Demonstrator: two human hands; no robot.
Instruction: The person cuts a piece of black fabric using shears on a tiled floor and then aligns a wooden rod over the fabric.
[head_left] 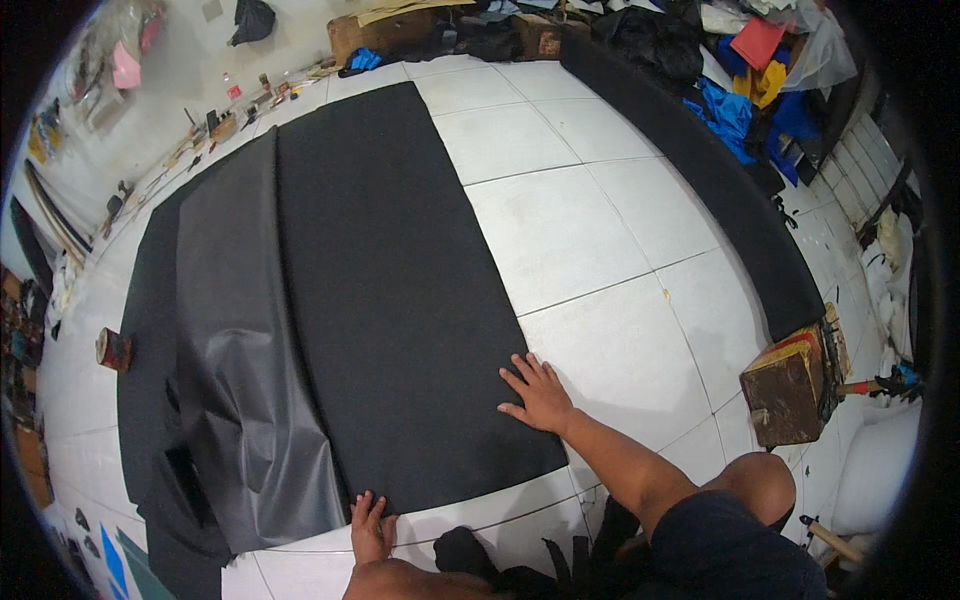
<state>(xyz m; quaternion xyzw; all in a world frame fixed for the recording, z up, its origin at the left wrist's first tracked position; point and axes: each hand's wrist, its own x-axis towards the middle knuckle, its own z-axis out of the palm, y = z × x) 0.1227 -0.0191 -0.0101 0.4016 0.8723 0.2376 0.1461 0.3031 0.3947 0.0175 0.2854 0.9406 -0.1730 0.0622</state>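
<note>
White tiled floor (560,235) is covered, left side, by broad black fabric-like sheet (400,250), touched at right and near edges by open-fingered right hand (543,400) and left hand (371,532), nothing gripped. Probably limp; corners best held.

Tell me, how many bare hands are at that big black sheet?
2: the bare left hand at the near edge of the wide, flat, black fabric-like sheet; the bare right hand, spread over its right edge. I see no others.
</note>
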